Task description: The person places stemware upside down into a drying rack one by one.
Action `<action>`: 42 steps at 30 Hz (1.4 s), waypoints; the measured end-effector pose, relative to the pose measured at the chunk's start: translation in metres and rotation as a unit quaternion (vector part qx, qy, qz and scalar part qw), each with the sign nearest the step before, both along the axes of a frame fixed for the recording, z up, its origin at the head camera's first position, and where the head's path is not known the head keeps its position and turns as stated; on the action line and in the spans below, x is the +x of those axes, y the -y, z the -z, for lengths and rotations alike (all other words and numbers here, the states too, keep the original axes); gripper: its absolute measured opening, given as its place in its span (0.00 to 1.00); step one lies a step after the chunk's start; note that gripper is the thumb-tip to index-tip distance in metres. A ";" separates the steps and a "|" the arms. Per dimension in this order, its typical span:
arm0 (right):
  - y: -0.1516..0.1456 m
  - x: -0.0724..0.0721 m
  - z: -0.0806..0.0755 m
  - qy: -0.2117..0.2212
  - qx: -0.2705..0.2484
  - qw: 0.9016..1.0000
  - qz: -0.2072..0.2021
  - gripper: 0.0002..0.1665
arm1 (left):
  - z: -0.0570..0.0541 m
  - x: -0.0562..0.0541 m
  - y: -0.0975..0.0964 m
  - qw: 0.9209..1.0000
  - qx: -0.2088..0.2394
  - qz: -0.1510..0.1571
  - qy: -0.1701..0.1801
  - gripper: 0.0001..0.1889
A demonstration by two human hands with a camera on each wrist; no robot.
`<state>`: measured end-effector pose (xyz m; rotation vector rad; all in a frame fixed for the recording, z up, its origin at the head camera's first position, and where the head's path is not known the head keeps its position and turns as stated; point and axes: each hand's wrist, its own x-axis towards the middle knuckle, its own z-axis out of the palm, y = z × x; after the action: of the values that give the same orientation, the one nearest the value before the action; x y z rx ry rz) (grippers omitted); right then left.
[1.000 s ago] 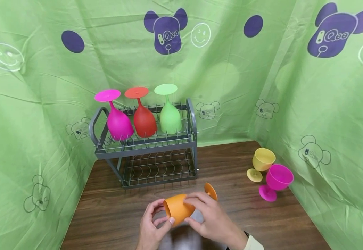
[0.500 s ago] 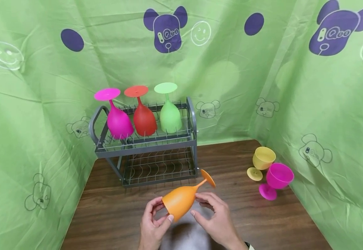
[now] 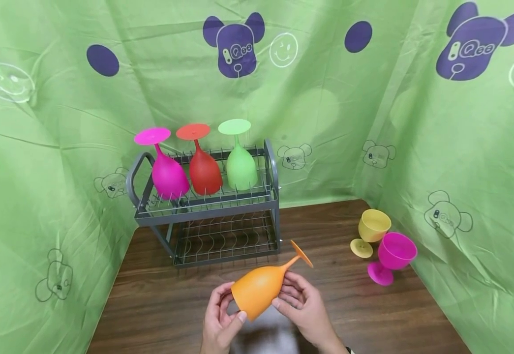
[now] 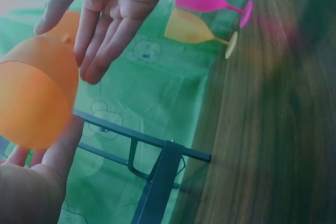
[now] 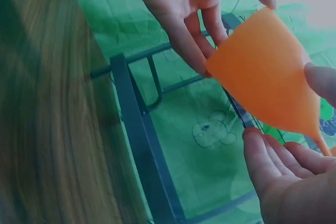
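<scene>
An orange plastic wine glass [image 3: 258, 290] is held tilted above the table, its mouth toward the lower left and its foot up to the right. My left hand [image 3: 220, 324] pinches the rim between thumb and fingers. My right hand [image 3: 306, 312] holds the bowl near the stem, its thumb against the near side and its fingers on the stem side. In the right wrist view, the right thumb [image 5: 321, 82] lies on the glass's bowl [image 5: 265, 72], while the left fingers reach the rim from above. The left wrist view looks at the glass's open mouth [image 4: 31, 103].
A dark two-tier dish rack [image 3: 208, 212] stands behind the hands. Magenta [image 3: 168, 174], red [image 3: 205, 172] and green [image 3: 241, 167] wine glasses sit upside down on its top tier. At right, yellow [image 3: 374, 226] and magenta [image 3: 397, 251] goblets stand on the table [image 3: 349, 295]. Green cloth [image 3: 318, 113] encloses it.
The glass's foot has risen and the bowl has turned in the hands. The right hand shifted off the top of the bowl, came away slightly, then closed in again near the stem.
</scene>
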<state>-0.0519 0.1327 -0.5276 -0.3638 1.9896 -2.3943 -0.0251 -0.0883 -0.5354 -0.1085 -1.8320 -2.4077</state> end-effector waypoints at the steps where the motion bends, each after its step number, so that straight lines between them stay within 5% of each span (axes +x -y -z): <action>1: 0.001 0.000 0.000 0.006 -0.016 1.000 -0.012 0.34 | 0.000 0.000 0.000 1.000 0.004 0.003 -0.001 0.33; 11: 0.014 0.001 0.002 0.022 -0.151 0.987 -0.043 0.32 | 0.001 -0.002 0.000 0.999 0.028 0.036 -0.015 0.34; 16: 0.015 -0.002 0.002 0.019 -0.158 0.986 -0.044 0.33 | 0.001 -0.003 0.000 0.998 0.045 0.035 -0.023 0.34; 23: 0.014 -0.007 0.003 0.015 -0.150 0.987 -0.060 0.33 | 0.007 -0.006 -0.002 0.992 0.072 0.057 -0.090 0.32; 27: 0.014 -0.008 0.003 0.021 -0.141 0.988 -0.060 0.34 | 0.009 -0.008 -0.001 0.990 0.077 0.060 -0.099 0.31; 36: 0.021 -0.018 0.002 0.027 -0.106 0.992 -0.057 0.37 | 0.015 -0.012 0.008 0.991 0.048 0.038 -0.117 0.31; 42: 0.026 -0.028 0.001 0.014 -0.074 0.995 -0.063 0.38 | 0.016 -0.014 0.025 0.994 -0.005 -0.025 -0.106 0.29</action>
<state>-0.0801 0.1066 -0.5285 -0.4399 1.7280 -2.4589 -0.0394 -0.1138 -0.5515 -0.3031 -1.7315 -2.2558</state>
